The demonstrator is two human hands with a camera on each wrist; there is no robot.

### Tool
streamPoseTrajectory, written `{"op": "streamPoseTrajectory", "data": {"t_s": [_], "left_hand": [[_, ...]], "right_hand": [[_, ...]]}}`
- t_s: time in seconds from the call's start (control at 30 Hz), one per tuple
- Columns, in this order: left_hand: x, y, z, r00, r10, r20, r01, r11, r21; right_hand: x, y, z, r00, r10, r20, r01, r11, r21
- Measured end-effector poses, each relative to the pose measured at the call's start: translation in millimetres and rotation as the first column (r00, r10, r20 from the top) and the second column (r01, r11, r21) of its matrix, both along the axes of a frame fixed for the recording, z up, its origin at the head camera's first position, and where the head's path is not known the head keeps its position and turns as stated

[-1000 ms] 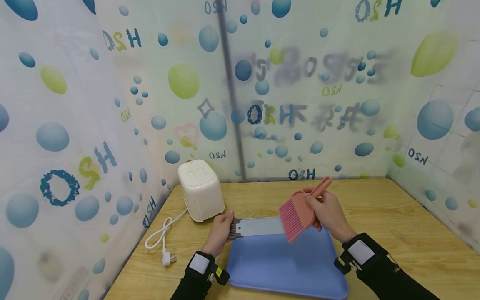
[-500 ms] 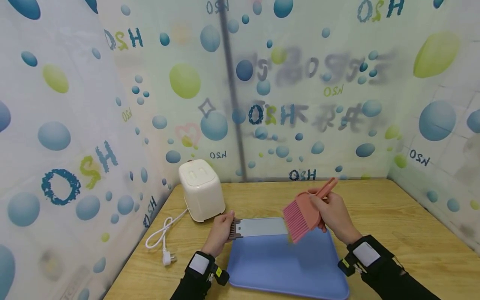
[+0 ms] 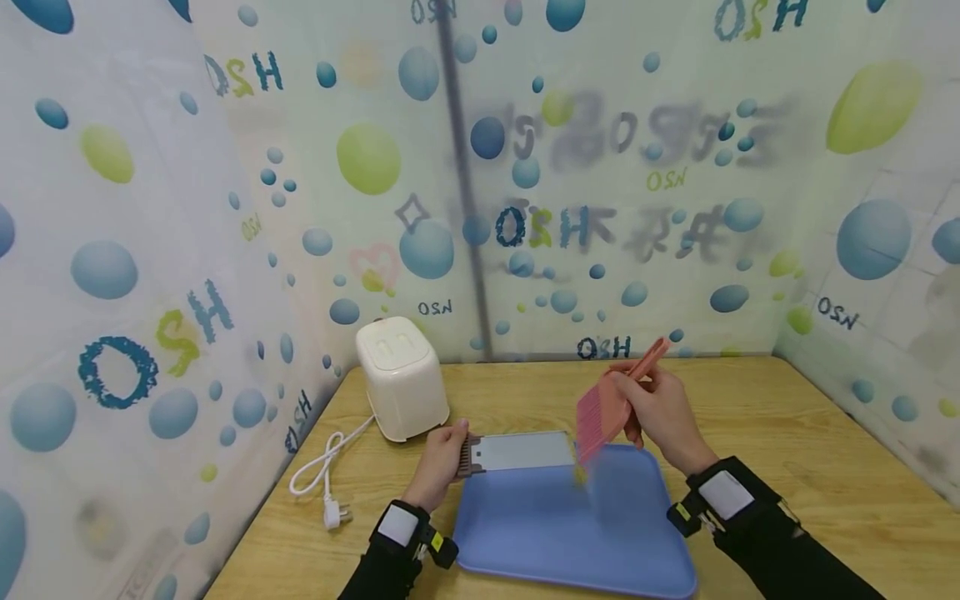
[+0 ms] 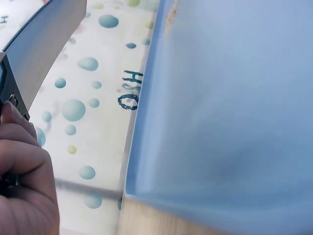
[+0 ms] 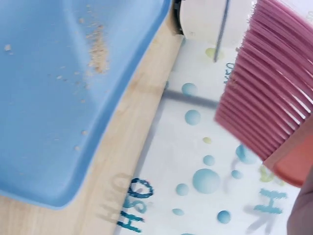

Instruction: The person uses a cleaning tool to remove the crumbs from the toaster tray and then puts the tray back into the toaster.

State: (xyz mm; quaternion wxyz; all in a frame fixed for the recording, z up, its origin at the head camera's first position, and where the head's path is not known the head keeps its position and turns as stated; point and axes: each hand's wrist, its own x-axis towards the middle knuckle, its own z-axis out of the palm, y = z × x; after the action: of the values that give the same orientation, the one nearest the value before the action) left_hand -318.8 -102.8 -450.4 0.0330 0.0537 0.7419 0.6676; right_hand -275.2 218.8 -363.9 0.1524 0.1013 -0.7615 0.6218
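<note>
While the right wrist view shows scattered crumbs (image 5: 99,55) on the blue tray (image 3: 570,537) that look like a yellow dab in the head view, the right hand (image 3: 666,417) holds the pink brush (image 3: 613,408), bristles left of its fingers, and the left hand (image 3: 439,463) grips the left end of the gray plate (image 3: 525,452).

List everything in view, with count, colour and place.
tray: one, blue, on table
crumbs: many, tan, on tray
brush: one, pink, in right hand
flat plate: one, grey, in left hand
toaster-like appliance: one, cream, back left
cord: one, white, left of tray
table: one, tan, under tray
backdrop: one, pale, behind table
left hand: one, bare, gripping flat plate
right hand: one, bare, gripping brush
wrist straps: two, black, on wrists
sleeves: two, black, on forearms
</note>
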Motion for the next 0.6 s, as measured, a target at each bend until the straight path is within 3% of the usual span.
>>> {"op": "streamPoseTrajectory", "data": {"t_s": [0.23, 0.6], "left_hand": [[-1.2, 5.3, 0.3, 1.0, -0.021, 0.004, 0.021, 0.999, 0.043], [-0.2, 13.9, 6.7, 1.0, -0.012, -0.026, 0.011, 1.0, -0.017]], "right_hand": [[-4.3, -29, 20.2, 0.99, 0.133, -0.037, -0.131, 0.99, 0.045], [-10.4, -61, 32.5, 0.94, 0.34, 0.025, -0.34, 0.931, 0.135]]}}
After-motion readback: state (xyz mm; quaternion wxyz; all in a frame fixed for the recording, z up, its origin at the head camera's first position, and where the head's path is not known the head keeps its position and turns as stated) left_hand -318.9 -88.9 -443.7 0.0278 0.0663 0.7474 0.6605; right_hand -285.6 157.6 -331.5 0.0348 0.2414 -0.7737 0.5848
